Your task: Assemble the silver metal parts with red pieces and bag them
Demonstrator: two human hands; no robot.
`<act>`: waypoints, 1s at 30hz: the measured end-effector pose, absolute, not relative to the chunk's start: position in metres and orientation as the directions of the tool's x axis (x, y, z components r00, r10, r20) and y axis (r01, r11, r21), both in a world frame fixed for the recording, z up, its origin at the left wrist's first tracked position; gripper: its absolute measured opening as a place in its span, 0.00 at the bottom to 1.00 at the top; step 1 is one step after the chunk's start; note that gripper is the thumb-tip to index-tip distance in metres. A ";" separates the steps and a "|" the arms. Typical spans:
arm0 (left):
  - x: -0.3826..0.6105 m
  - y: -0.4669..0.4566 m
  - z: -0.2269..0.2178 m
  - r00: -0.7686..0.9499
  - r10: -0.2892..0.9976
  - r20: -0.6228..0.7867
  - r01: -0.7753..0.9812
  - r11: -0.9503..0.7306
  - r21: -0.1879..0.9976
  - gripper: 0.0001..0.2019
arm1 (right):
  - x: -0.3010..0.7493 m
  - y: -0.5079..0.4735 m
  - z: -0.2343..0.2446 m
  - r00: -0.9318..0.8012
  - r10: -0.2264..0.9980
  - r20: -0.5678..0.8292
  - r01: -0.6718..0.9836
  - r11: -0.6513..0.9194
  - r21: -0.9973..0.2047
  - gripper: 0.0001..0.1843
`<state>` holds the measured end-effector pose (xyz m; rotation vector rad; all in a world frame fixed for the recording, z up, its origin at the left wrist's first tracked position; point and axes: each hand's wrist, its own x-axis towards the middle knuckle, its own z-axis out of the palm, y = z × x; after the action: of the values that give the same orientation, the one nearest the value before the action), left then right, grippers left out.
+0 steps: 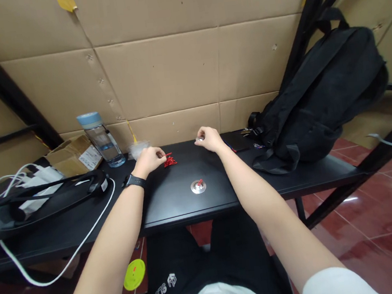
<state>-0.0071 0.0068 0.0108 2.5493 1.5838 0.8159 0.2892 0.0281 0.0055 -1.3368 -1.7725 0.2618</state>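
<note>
My left hand [150, 160] is closed in a pinch on a thin red strip [168, 154] that sticks out from its fingertips. Just below that strip lies a small tangled pile of similar red strips [170, 162] on the black table. My right hand [210, 139] is over the back of the table, its fingers pinched round a small pale, shiny piece [200, 139], mostly hidden by the fingers. Between my forearms, near the front edge, a round silver disc [197, 189] lies flat, with a short red piece [201, 182] at its middle.
Behind my left hand is a clear plastic bag [139, 148]. A water bottle [104, 141], a cardboard box [75, 154], a white power strip [39, 185] and a black strap-like device [55, 197] stand left. A black backpack [324, 88] fills the right. Cardboard [168, 69] walls the back.
</note>
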 end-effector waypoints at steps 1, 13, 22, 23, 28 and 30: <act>-0.010 0.009 0.010 0.348 0.847 0.401 0.837 -0.474 0.275 0.06 | 0.299 0.031 0.003 -0.028 0.870 0.492 0.723 0.358 -0.591 0.15; -0.011 0.013 0.004 0.398 0.837 0.375 0.823 -0.506 0.257 0.05 | 0.329 0.030 -0.004 0.132 0.977 0.167 0.829 -0.017 -0.558 0.19; 0.009 -0.007 0.017 0.482 0.770 0.419 0.651 -0.634 0.417 0.08 | 0.322 0.022 0.005 0.162 0.978 0.135 0.872 -0.078 -0.484 0.11; 0.017 -0.014 0.019 0.547 0.746 0.380 0.587 -0.666 0.461 0.10 | 0.320 0.022 0.005 0.158 0.973 0.166 0.881 -0.063 -0.468 0.10; 0.064 -0.044 0.016 0.864 0.481 0.147 0.313 -0.744 0.590 0.17 | 0.311 0.021 0.002 0.091 0.963 0.253 0.902 0.028 -0.431 0.09; 0.074 -0.048 0.013 0.900 0.415 0.134 0.262 -0.759 0.596 0.11 | 0.308 0.023 0.001 0.028 0.958 0.285 0.893 0.104 -0.438 0.08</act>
<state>0.0743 -0.0476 0.0126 2.4716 0.4845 0.3455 0.3076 0.0227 0.0013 -1.8014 -1.8765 0.1657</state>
